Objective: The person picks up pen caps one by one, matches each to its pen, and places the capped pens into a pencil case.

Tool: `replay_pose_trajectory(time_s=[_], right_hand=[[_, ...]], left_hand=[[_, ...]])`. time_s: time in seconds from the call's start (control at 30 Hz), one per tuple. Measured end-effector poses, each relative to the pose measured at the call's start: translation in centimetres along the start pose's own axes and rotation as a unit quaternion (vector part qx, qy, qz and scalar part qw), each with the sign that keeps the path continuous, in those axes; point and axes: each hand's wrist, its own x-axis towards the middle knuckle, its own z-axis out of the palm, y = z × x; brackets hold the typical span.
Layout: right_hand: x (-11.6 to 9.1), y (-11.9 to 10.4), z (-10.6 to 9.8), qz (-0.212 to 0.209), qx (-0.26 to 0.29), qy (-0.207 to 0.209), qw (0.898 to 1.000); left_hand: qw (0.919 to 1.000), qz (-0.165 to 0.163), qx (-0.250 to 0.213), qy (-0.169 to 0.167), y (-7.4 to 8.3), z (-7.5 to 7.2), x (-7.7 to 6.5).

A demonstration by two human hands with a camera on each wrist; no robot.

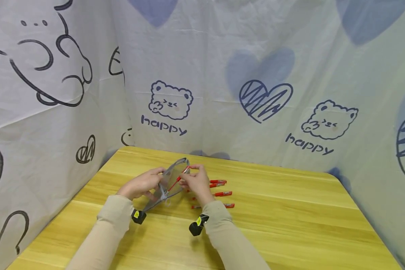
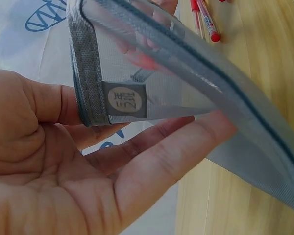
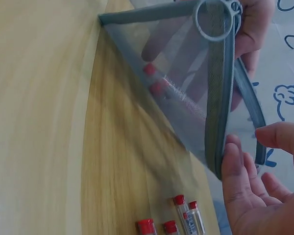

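Note:
A grey-edged mesh zip pouch [image 1: 173, 180] stands tilted above the table, its mouth spread. My left hand [image 1: 143, 184] grips it from the left; in the left wrist view thumb and fingers lie about its labelled corner. Through the mesh, red pen ends [image 3: 149, 68] show inside the pouch. One red pen [image 1: 173, 185] slants along the pouch mouth, its upper end beside my right fingers. My right hand [image 3: 264, 181] is at the mouth, thumb and fingertips apart near the two edges. Whether a fingertip touches the pen is hidden.
Several more red-capped pens [image 1: 223, 194] lie on the wooden table [image 1: 290, 217], right of the pouch and partly behind my right wrist. A pull ring [image 3: 213, 19] hangs at the pouch's zip end. Printed white cloth [image 1: 216, 123] encloses the table's back and sides.

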Motion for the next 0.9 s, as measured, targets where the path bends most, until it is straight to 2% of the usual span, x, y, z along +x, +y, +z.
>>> replay_pose_trajectory(time_s=[0.3, 0.57, 0.9], right_hand=[[-0.7, -0.4, -0.5, 0.007, -0.016, -0.022, 1.000], [-1.2, -0.7, -1.9, 0.034, 0.009, -0.016, 0.999], [-1.9, -0.8, -3.8, 0.046, 0.035, -0.012, 0.998]], left_hand=[[1.0000, 0.004, -0.001, 0.002, -0.1, 0.1, 0.1], [1.0000, 0.003, -0.005, -0.001, 0.1, -0.2, 0.2], [0.9999, -0.011, -0.008, -0.004, 0.0, -0.1, 0.1]])
